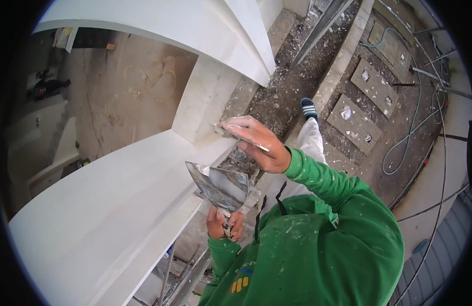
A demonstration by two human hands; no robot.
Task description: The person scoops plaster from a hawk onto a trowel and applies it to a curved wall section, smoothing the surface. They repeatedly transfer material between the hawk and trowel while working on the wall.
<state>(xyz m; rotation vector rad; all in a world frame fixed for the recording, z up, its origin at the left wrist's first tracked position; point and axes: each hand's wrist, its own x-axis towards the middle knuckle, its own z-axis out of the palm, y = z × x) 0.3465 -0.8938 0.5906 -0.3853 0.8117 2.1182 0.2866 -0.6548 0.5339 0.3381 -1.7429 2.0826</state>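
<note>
White plastered ledge fills the lower left and runs up to a white column with a curved white soffit above it. Debris-strewn floor lies far below, with 3 flat slabs and a green hose looping across it. Person's green sweatshirt is spattered with plaster; 1 sandalled foot is visible below.

Hands are apart, each clamped on a tool. Left hand grips the handle of a wide metal trowel, blade tilted up, held just off the ledge edge. Right hand is closed over a narrower putty knife, fingers spread on the blade, pressing its tip onto the column's lower corner, where column meets ledge. Knife sits above the trowel, near it but not touching.
</note>
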